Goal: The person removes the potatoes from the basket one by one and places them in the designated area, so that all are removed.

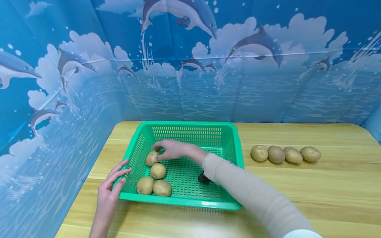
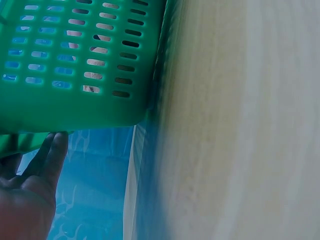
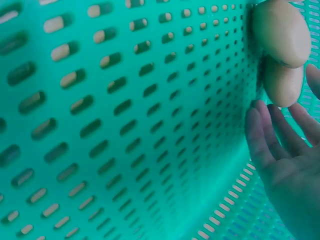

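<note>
A green plastic basket (image 1: 185, 202) with slotted walls stands on the table. My right hand (image 1: 172, 149) reaches into its left side, fingers and thumb round a potato (image 1: 152, 159). In the right wrist view that potato (image 3: 283, 86) lies by the fingertips, beside another potato (image 3: 282, 32). Closer to the front of the basket are a round potato (image 1: 158, 171) and two more side by side, the left potato (image 1: 145, 185) and the right potato (image 1: 162, 188). My left hand (image 1: 110, 187) rests against the basket's left rim, fingers extended; in its wrist view the hand (image 2: 35, 185) touches the green edge.
To the right of the basket, several potatoes (image 1: 276, 154) lie in a row on the wooden table (image 1: 303, 198). A blue dolphin-print cloth (image 1: 192, 86) hangs behind the table and along its left side.
</note>
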`<state>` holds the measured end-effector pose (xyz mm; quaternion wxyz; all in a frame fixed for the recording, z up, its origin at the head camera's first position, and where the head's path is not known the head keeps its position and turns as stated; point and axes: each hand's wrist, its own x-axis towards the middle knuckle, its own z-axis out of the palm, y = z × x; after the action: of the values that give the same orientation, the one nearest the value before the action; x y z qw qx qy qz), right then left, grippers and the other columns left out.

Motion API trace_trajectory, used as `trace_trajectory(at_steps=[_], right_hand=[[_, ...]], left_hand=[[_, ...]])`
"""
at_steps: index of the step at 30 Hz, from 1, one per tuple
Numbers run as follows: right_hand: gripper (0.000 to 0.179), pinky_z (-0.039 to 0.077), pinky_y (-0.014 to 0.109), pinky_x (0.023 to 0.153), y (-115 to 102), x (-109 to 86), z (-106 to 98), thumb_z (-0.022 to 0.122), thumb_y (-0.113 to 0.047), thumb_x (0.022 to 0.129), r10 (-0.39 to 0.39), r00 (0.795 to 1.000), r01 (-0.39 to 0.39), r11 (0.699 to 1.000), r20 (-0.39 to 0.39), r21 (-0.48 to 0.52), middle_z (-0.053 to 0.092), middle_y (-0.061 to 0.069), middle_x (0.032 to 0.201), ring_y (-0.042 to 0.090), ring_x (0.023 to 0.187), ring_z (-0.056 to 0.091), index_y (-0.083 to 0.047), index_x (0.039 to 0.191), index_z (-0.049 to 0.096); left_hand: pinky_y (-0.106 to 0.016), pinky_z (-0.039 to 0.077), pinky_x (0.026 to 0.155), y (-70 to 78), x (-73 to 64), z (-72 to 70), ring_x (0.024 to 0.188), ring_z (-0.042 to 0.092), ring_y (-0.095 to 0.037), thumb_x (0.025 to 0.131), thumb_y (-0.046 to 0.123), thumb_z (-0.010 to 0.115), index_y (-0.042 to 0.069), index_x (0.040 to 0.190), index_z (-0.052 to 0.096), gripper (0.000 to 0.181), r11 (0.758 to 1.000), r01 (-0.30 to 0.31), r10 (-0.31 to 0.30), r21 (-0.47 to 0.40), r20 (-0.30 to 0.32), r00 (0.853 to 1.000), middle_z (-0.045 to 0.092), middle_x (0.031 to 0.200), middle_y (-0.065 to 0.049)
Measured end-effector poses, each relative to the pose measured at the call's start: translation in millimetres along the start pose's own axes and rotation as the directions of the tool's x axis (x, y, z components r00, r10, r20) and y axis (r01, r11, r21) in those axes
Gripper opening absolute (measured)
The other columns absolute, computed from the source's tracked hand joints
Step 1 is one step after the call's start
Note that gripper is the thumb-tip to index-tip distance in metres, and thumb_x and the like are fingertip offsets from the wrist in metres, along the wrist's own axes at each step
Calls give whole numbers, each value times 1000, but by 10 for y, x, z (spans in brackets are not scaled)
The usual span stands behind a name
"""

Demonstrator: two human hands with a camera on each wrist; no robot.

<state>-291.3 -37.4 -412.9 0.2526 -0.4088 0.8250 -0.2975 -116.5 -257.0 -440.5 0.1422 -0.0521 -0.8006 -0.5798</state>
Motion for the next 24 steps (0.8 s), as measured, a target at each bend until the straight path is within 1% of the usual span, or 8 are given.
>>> trace_trajectory(at_steps=[5, 12, 19, 24], right_hand=[[51, 48, 27, 89, 43, 43, 30, 66, -27, 96, -3, 1000, 3, 1000, -13, 20, 58, 7, 131, 22, 120, 55, -7, 140, 52], [52, 47, 30, 92, 69, 76, 49, 66, -25, 96, 13, 1000, -12, 999, -19, 34, 58, 8, 132, 24, 123, 54, -7, 142, 51], [49, 45, 29, 96, 39, 108, 97, 64, -24, 97, 7, 1000, -7, 1000, -16, 20, 56, 6, 138, 18, 124, 52, -9, 142, 52], [48, 44, 31, 98, 9, 118, 106, 64, -24, 97, 14, 1000, -13, 1000, -10, 16, 55, 8, 139, 20, 125, 52, -7, 141, 52]], left_hand=[[-21, 32, 105, -1, 2, -4, 141, 34, -17, 101, 0, 48, 2, 121, 67, 28, 1000, 8, -8, 6, 2, 1000, 48, 147, 1], [-22, 32, 106, -11, 5, -4, 141, 33, -17, 101, -1, 48, 1, 123, 66, 28, 1000, 5, -5, -6, 12, 1000, 48, 148, 1], [-23, 31, 107, -21, 1, 3, 142, 33, -18, 101, -2, 47, 0, 123, 65, 29, 1000, 0, 1, -24, 15, 1000, 47, 148, 0], [-23, 31, 107, -30, -2, 4, 141, 34, -17, 101, -1, 48, 1, 123, 65, 29, 1000, -3, 3, -17, 8, 1000, 48, 147, 0]])
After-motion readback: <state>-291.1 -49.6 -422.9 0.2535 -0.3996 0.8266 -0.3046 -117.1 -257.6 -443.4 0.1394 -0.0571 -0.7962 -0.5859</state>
